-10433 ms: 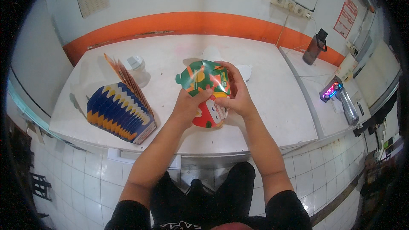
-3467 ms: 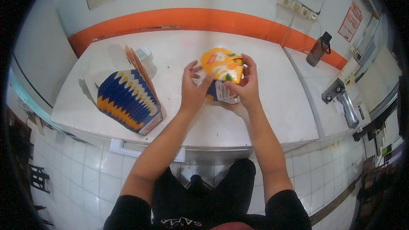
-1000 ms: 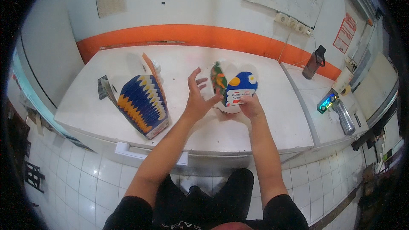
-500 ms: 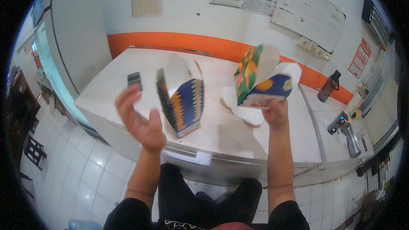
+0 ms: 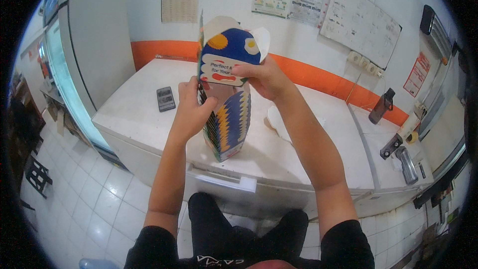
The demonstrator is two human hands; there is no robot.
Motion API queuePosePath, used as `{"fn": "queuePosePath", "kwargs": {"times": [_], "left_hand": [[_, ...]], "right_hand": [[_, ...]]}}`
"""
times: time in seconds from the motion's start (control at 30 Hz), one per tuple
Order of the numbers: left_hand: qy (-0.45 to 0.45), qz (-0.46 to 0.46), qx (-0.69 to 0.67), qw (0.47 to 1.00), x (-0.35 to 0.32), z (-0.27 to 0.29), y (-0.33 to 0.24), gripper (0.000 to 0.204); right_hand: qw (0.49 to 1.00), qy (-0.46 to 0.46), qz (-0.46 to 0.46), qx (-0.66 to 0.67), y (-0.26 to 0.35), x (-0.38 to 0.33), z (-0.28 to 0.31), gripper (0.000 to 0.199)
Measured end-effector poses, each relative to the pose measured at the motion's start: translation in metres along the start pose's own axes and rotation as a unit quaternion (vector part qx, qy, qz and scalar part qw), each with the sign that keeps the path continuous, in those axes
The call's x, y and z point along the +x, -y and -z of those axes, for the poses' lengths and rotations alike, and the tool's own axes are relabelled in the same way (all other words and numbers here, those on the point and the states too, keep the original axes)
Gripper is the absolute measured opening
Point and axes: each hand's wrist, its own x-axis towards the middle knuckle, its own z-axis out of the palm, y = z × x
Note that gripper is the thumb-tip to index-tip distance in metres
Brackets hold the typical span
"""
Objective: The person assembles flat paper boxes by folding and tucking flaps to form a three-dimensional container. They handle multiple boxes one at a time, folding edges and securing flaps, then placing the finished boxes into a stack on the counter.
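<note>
Out to the left of the left hand, a phone (image 5: 166,98) lies flat on the white table (image 5: 130,112), well apart from the fingers. The left hand (image 5: 190,112) is at the upper left edge of the stack (image 5: 233,122), thumb toward the near side; whether it pinches the rim or only steadies it, I cannot tell. The stack, nested blue-patterned cartons, stands on the table just right of this hand; it should slide easily if pushed, so a hold low on its sides seems surest. Above the stack and between the hands is a single box (image 5: 230,45), its flaps spread. It looks light and of thin card: stiff along the folds, easily dented on the panels, a little slippery where glossy. Its lower corner, near the base folds, looks the firmest place to grip. There the right hand (image 5: 264,77) grasps it, thumb across the front panel. Beneath the right forearm lies a pale flat piece (image 5: 275,118); far to the right stands a dark bottle (image 5: 381,107).
</note>
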Motion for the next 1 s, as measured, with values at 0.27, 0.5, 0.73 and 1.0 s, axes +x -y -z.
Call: {"fn": "queuePosePath", "kwargs": {"times": [0.27,0.5,0.73,1.0], "left_hand": [[-0.009,-0.040,-0.073,0.996,-0.007,0.002,-0.003,0.076],[0.015,-0.034,-0.053,0.998,-0.009,0.003,-0.003,0.091],[0.000,-0.049,-0.043,0.998,-0.014,-0.001,-0.019,0.094],[0.029,-0.060,-0.037,0.997,-0.018,-0.004,-0.021,0.090]], "right_hand": [[0.949,0.101,-0.077,-0.287,0.036,-0.009,0.016,0.106],[0.844,0.175,-0.228,-0.453,0.082,0.000,-0.003,0.115],[0.726,0.031,0.079,-0.683,0.120,0.002,-0.032,0.068],[0.583,0.249,-0.330,-0.699,0.081,0.063,-0.083,0.037]]}}
